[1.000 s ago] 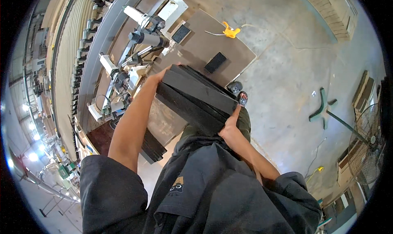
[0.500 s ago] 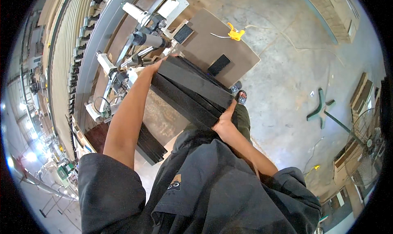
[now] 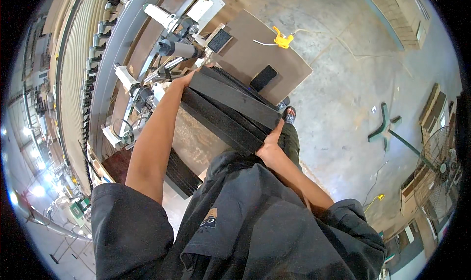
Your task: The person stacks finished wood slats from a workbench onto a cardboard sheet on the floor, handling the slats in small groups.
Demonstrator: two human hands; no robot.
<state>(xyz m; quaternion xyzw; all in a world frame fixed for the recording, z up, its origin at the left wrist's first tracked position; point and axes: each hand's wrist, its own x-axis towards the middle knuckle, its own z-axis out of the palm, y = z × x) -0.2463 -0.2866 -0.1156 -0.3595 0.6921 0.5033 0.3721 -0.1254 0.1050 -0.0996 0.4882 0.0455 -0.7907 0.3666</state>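
A bundle of long, flat black boards (image 3: pixel 233 103) lies slantwise in front of my body, held between my two hands. My left hand (image 3: pixel 187 78) grips its far left end, and most of those fingers are out of sight behind the boards. At the near right end, my right hand (image 3: pixel 269 145) is closed round the corner, with the thumb up along the end face. The boards are slightly fanned, with thin gaps between them. Another stack of dark strips (image 3: pixel 182 174) lies below my left forearm, partly covered by it.
A machine with white and grey motor units (image 3: pixel 179 48) stands close to my left hand. Beyond the bundle is a brown panel (image 3: pixel 245 44) bearing a black block (image 3: pixel 264 78) and a yellow air gun (image 3: pixel 282 38) with a hose. A pedestal fan (image 3: pixel 434 169) stands at the right.
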